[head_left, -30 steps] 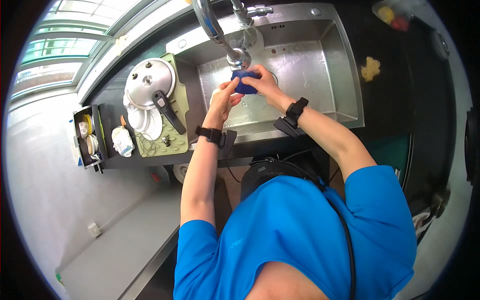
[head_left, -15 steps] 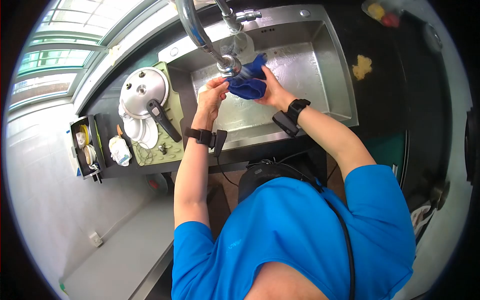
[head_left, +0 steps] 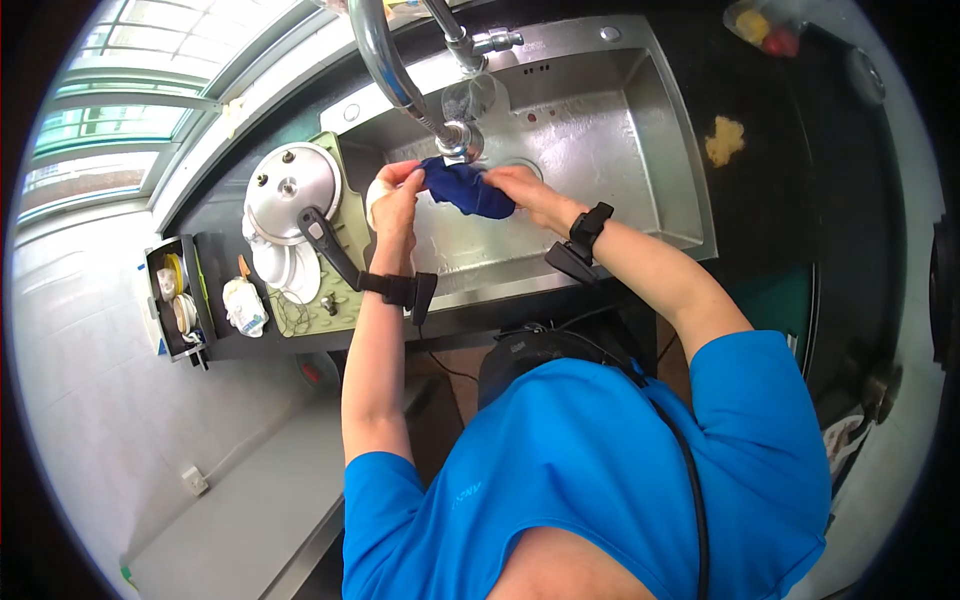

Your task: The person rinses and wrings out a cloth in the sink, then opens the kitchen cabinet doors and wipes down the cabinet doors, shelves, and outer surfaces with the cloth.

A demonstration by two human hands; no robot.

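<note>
A dark blue cloth (head_left: 468, 190) is stretched between my two hands over the left part of the steel sink (head_left: 600, 130), just under the faucet head (head_left: 460, 141). Thumb and fingers of my left hand (head_left: 394, 198) pinch its left end. My right hand (head_left: 532, 194) grips the right end, its fingertips partly behind the fabric. The cloth looks bunched and hangs a little between the hands. Whether water is running onto it I cannot tell.
Left of the sink, a green mat (head_left: 345, 205) bears a pressure cooker lid (head_left: 292, 190) and white dishes (head_left: 290, 268). A yellow sponge-like piece (head_left: 725, 141) lies on the dark counter at right. A bag with fruit-coloured contents (head_left: 768, 30) sits farther back.
Both hands have shifted left with the cloth, and it has gone from loosely bunched to stretched between them. The water stream seen earlier on the cloth no longer shows clearly.
</note>
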